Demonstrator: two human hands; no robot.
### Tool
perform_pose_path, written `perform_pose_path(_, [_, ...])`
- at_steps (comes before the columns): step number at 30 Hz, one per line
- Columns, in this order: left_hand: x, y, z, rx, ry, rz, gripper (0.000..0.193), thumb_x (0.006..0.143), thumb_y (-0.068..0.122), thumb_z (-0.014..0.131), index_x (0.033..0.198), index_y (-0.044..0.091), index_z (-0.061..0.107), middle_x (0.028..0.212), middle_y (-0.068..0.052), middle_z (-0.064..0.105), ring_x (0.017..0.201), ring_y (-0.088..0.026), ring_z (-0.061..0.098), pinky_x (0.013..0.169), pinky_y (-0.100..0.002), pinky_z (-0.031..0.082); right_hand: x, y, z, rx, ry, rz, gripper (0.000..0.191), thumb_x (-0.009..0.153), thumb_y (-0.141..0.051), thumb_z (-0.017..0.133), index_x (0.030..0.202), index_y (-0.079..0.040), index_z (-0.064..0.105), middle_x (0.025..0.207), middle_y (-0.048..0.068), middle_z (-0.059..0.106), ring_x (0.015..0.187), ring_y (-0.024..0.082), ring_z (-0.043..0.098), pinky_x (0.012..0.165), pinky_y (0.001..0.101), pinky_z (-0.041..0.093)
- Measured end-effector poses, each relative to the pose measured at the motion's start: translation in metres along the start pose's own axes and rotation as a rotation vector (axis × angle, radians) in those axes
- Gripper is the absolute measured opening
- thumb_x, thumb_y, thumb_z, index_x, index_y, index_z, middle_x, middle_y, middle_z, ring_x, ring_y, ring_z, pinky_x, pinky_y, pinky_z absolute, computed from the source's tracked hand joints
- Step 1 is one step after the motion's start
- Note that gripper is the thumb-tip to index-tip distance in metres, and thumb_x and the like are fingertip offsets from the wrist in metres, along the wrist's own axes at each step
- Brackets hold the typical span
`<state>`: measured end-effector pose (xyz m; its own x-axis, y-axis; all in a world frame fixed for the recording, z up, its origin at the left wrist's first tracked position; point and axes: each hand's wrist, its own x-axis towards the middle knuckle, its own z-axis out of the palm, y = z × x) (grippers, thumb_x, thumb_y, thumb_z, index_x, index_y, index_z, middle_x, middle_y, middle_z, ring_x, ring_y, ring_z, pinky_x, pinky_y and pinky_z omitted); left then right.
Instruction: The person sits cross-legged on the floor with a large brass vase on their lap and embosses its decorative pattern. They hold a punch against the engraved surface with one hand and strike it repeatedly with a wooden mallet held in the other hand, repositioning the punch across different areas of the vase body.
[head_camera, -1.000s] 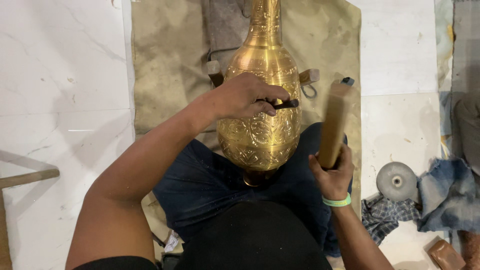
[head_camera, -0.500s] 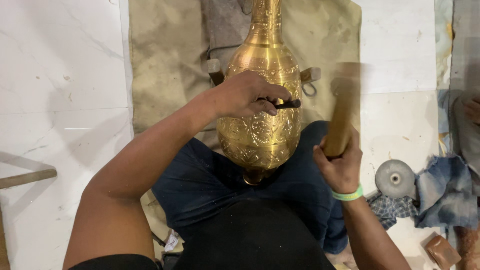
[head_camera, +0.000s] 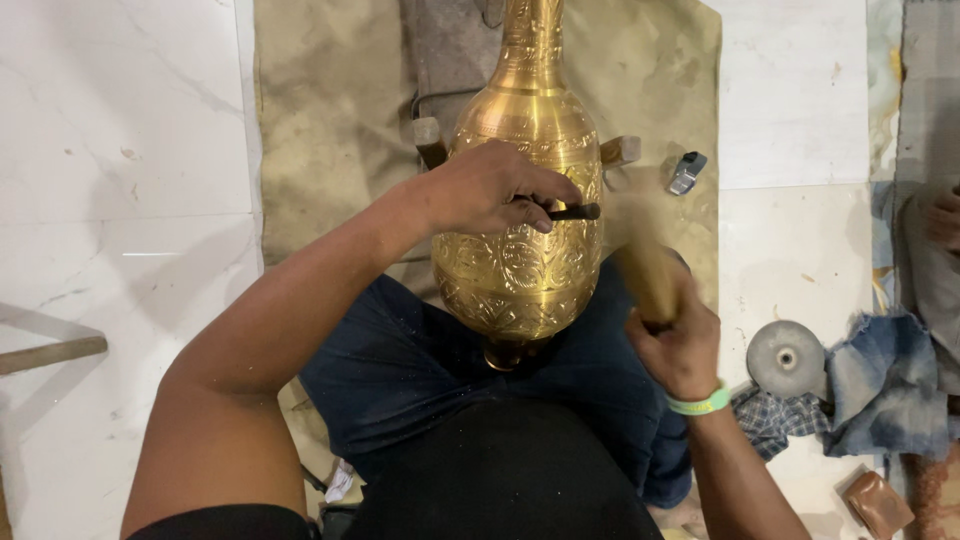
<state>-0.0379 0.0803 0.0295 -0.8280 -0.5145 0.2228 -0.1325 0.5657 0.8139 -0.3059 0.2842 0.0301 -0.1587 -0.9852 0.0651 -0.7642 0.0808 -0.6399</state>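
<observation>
Resting: brass vase (head_camera: 525, 270) lies across the seated person's lap, neck pointing away over a tan cloth (head_camera: 330, 120) on the floor.
Left hand (head_camera: 490, 190): closed around a dark chisel (head_camera: 572, 212), tip against the vase.
Right hand (head_camera: 678, 345): gripping a blurred wooden mallet (head_camera: 648, 275).

Landmark: tan floor cloth (head_camera: 330, 120)
Grey disc (head_camera: 786, 358): right of it
Blue rags (head_camera: 885, 385): farther right
Wooden stick (head_camera: 50, 354): far left
</observation>
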Motion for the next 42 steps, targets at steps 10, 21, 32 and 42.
perform_pose_path(10, [0.007,-0.001,0.004,0.038,-0.034,-0.041,0.039,0.086,0.028,0.079,0.124,0.022,0.073,0.089,-0.002,0.079,0.076,-0.02,0.074,0.07,-0.042,0.053,-0.003,0.018,-0.004,0.38,0.092,0.008,0.055,0.094,-0.006,0.077,0.136,-0.005,0.041,0.092,0.016,0.064,0.082,0.024,0.067,0.073,0.0333,0.059])
perform_pose_path(21, [0.006,-0.004,0.002,0.079,-0.052,-0.045,0.035,0.087,0.026,0.08,0.122,0.024,0.075,0.077,-0.003,0.076,0.07,-0.02,0.07,0.068,-0.042,0.049,-0.006,0.022,-0.007,0.032,0.067,-0.05,0.063,0.088,-0.008,0.078,0.142,-0.008,0.045,0.099,0.015,0.07,0.085,0.028,0.073,0.076,0.0365,0.06])
perform_pose_path(32, [0.01,0.0,-0.001,0.033,-0.045,-0.116,0.036,0.085,0.026,0.079,0.121,0.027,0.076,0.086,0.0,0.08,0.075,-0.017,0.073,0.07,-0.04,0.051,-0.005,0.017,-0.001,-0.112,0.031,0.023,0.061,0.083,-0.006,0.079,0.138,-0.005,0.053,0.095,0.016,0.07,0.083,0.03,0.07,0.071,0.037,0.058])
perform_pose_path(42, [0.012,0.009,-0.006,0.037,-0.02,-0.095,0.037,0.084,0.026,0.08,0.121,0.027,0.075,0.086,-0.001,0.079,0.074,-0.019,0.071,0.071,-0.04,0.051,-0.008,0.01,-0.007,-0.14,0.01,0.021,0.066,0.08,-0.007,0.079,0.14,-0.007,0.051,0.094,0.015,0.072,0.079,0.027,0.072,0.069,0.0374,0.059])
